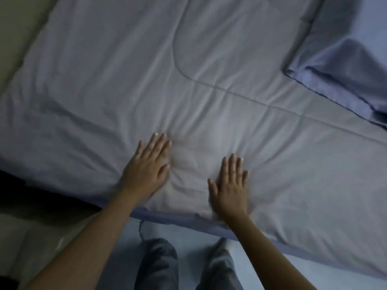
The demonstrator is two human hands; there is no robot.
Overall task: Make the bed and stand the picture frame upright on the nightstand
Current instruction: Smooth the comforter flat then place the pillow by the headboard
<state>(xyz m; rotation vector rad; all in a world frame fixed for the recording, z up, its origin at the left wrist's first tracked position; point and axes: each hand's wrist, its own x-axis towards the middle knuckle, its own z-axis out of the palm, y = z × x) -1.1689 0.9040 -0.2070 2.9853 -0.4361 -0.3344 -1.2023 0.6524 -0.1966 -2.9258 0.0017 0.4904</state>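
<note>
A pale lilac quilted comforter (199, 70) covers most of the bed, with creases fanning out around my hands. My left hand (148, 166) lies flat and palm down on it near the close edge, fingers spread. My right hand (229, 185) presses flat on the comforter just to the right, fingers apart, slightly blurred. Neither hand holds anything. A darker blue pillow (343, 65) lies at the upper right, its corner resting on the comforter. No picture frame or nightstand is in view.
The comforter's blue-trimmed edge (178, 219) hangs over the near side of the bed. My legs in grey trousers (159, 266) stand on a light floor below it. A beige wall or floor strip (18, 28) runs along the far left.
</note>
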